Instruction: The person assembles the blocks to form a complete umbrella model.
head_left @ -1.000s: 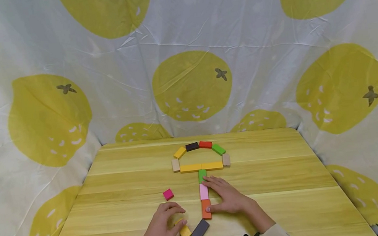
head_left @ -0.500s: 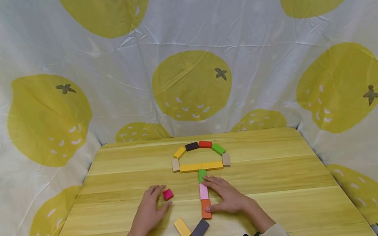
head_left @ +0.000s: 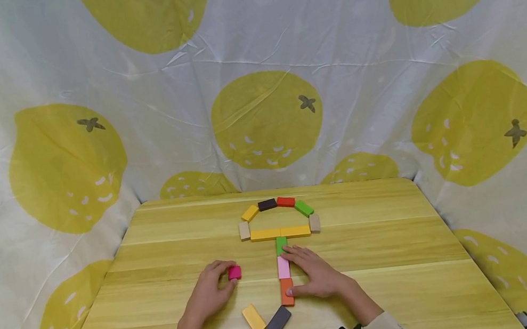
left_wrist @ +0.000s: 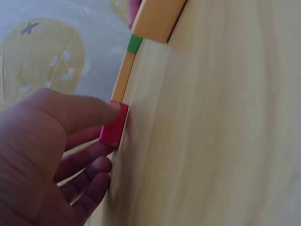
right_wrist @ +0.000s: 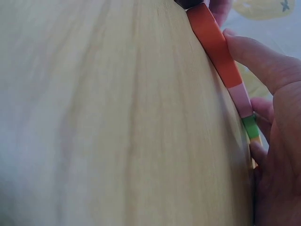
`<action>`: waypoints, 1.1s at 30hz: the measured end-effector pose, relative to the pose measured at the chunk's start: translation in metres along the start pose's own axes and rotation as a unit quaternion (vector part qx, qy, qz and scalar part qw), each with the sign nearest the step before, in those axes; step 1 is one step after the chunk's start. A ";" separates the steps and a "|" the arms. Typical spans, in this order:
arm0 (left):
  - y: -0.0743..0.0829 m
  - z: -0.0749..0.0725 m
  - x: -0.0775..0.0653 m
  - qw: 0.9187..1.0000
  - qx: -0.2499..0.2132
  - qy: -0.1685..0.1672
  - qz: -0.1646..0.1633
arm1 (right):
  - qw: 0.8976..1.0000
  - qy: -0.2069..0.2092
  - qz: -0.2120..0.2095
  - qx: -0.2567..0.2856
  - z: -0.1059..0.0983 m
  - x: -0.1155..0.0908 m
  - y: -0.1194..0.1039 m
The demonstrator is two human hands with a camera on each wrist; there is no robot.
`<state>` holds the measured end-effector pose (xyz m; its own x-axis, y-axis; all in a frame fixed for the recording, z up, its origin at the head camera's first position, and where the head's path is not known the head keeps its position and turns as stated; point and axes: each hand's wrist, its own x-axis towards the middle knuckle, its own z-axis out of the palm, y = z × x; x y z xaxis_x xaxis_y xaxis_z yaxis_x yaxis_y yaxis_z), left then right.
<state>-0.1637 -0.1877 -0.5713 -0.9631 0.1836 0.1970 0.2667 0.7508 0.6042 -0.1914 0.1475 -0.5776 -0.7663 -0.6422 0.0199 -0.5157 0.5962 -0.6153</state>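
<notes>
My left hand [head_left: 209, 291] pinches a small magenta block [head_left: 235, 273] between thumb and fingers, left of the column of blocks. In the left wrist view the thumb lies against the near face of this magenta block [left_wrist: 115, 126]. My right hand [head_left: 321, 276] rests on the column, its thumb on the orange block [head_left: 286, 285] and its fingertips by the pink block [head_left: 283, 267] and the green block [head_left: 281, 245]. These lie end to end. At the column's lower end a dark grey block [head_left: 278, 322] slants, its corner close to a yellow block [head_left: 253, 320].
Two long yellow blocks [head_left: 265, 235] form a bar across the column's top. Above it curves an arch of several blocks, among them a red block [head_left: 285, 202] and a tan block [head_left: 314, 223]. A lemon-print cloth [head_left: 358, 106] hangs behind the wooden table [head_left: 373, 244].
My left hand has left the yellow block, moved up and left to the magenta block and pinched it, turning it slightly. My right hand has stayed in place.
</notes>
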 end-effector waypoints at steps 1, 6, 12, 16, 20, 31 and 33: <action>0.000 0.001 0.000 1.000 -0.005 0.003 -0.005 | 1.000 0.000 0.000 -0.001 0.000 0.000 0.000; 0.003 0.009 0.004 0.998 -0.011 0.037 -0.046 | 1.000 0.004 -0.001 -0.003 0.001 0.000 0.001; 0.010 0.016 0.005 0.996 -0.005 0.062 -0.061 | 1.000 0.005 -0.004 -0.003 0.000 0.000 0.002; 0.011 0.017 0.003 0.997 -0.027 0.052 -0.046 | 1.000 0.003 -0.003 -0.005 0.001 0.000 0.003; 0.012 0.017 -0.002 0.998 -0.042 0.032 -0.026 | 1.000 0.002 -0.002 -0.006 0.002 0.000 0.003; 0.009 0.012 -0.004 0.998 -0.047 0.027 -0.019 | 1.000 0.003 0.003 -0.009 0.002 0.000 0.002; 0.010 0.011 -0.005 0.998 -0.051 0.021 -0.015 | 1.000 0.002 0.003 -0.011 0.001 0.000 0.002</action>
<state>-0.1571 -0.1746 -0.5745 -0.9690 0.1336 0.2080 0.2419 0.6864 0.6858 -0.1923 0.1481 -0.5796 -0.7710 -0.6365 0.0186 -0.5188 0.6110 -0.5980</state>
